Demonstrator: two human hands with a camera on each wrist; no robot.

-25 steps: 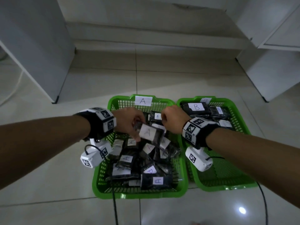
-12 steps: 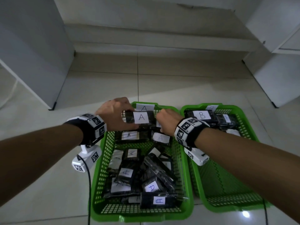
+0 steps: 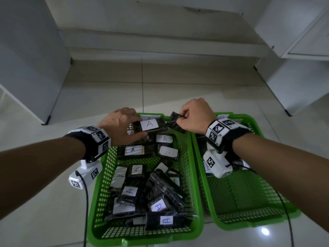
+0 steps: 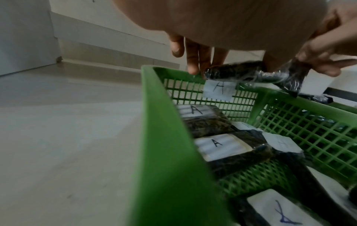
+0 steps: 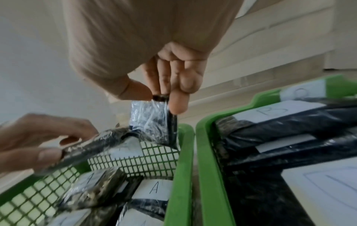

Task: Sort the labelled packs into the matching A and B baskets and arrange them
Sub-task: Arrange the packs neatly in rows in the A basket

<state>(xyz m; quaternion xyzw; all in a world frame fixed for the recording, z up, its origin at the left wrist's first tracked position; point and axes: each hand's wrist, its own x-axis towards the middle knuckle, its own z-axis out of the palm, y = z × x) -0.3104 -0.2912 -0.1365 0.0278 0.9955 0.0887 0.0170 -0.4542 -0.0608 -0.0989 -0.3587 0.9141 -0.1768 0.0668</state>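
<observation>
Two green baskets stand side by side on the floor: basket A (image 3: 105,177) on the left, basket B (image 3: 252,207) on the right. Basket A holds several dark wrapped packs with white A labels. My left hand (image 3: 122,125) grips one A pack (image 3: 150,124) (image 4: 237,71) above the far end of basket A. My right hand (image 3: 193,115) pinches a second dark pack (image 3: 173,120) (image 5: 152,120) by its top edge, hanging over the far right corner of basket A. Its label is hidden. B packs (image 5: 274,113) lie at the far end of basket B.
A paper A tag (image 4: 219,90) hangs on basket A's far wall, a B tag (image 5: 301,91) on basket B's. White cabinets stand left (image 3: 26,59) and right (image 3: 293,77) on the tiled floor. A step (image 3: 160,56) runs along the back. Cables trail from both wrist cameras.
Both hands rose from the pile toward basket A's far end. The left hand carried the A pack there. The right hand lifted a second pack up to the far right corner.
</observation>
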